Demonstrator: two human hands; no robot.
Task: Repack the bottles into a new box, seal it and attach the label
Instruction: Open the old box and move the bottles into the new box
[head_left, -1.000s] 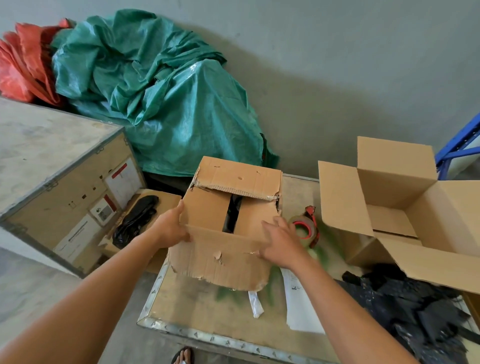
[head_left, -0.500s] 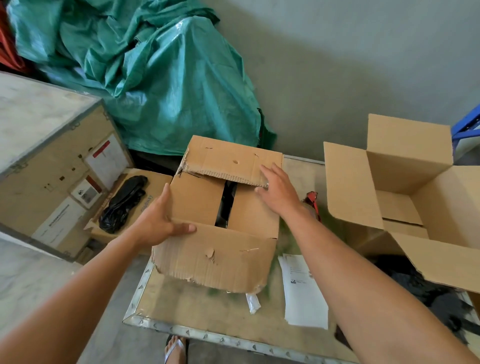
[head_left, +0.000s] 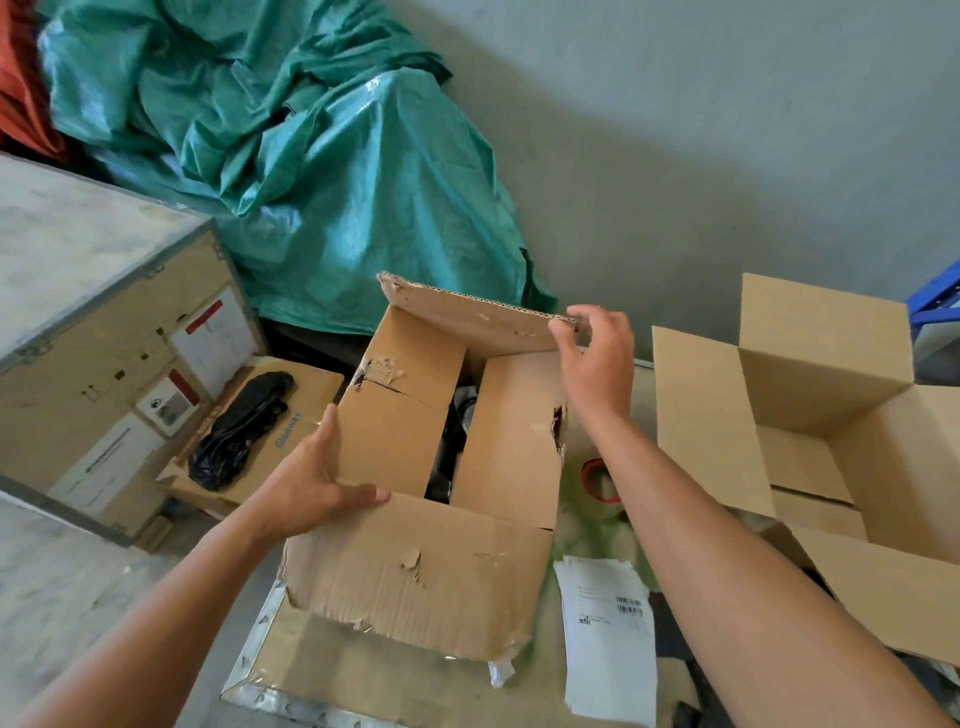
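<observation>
Opening step: left hand (head_left: 311, 483) braces the worn box (head_left: 415, 577) on the table (head_left: 363, 680), right hand (head_left: 592, 364) pinches its far flap (head_left: 467, 317) up; next, part inner flaps, lift bottles toward new box (head_left: 810, 415).

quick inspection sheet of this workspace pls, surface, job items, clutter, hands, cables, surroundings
surface: metal-edged table, green stains by the tape.
job's things: old box torn and dented, inner flaps nearly shut with dark contents in the gap; new box open, nothing visible inside; label sheet flat on the table; tape roll partly hidden by the right forearm.
clutter: black plastic by the label sheet.
grippers: left hand grips the old box's near left corner; right hand pinches the far flap, raised.
cables: nothing seen.
surroundings: green tarp, wooden crate, grey wall.
</observation>
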